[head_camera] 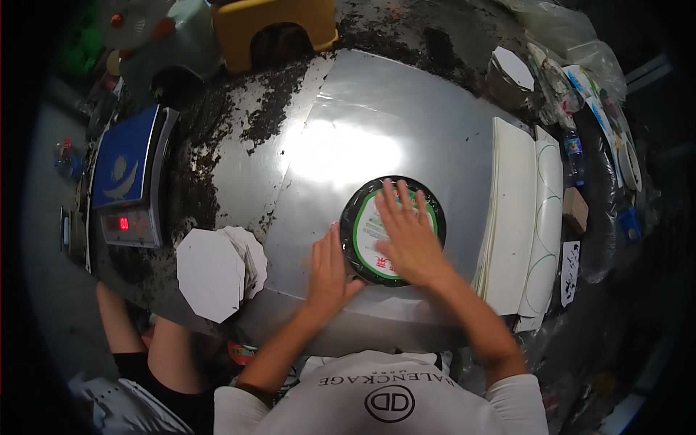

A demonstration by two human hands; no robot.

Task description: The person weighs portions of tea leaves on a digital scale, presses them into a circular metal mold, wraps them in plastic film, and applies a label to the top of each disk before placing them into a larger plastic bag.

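Observation:
A round, black, plastic-wrapped package (348,234) lies on the metal sheet in front of me. On its top is a round white label (370,239) with a green border, bearing printed writing. My right hand (408,236) rests flat across the label's right half, fingers spread and pointing away from me, hiding part of the print. Beside the package's left edge stands my left hand (329,272), fingers straight and thumb out towards the near side. Its fingertips are at the rim; whether they press on it I cannot tell. Neither hand grips anything.
Left are a digital scale (128,174) with a lit display and a stack of white octagonal cards (212,274). Right lie sheets of round-outlined labels (544,217), a plastic bottle (574,157) and more cards (511,68). A yellow stool (234,35) stands behind; another person's legs (174,353) show lower left.

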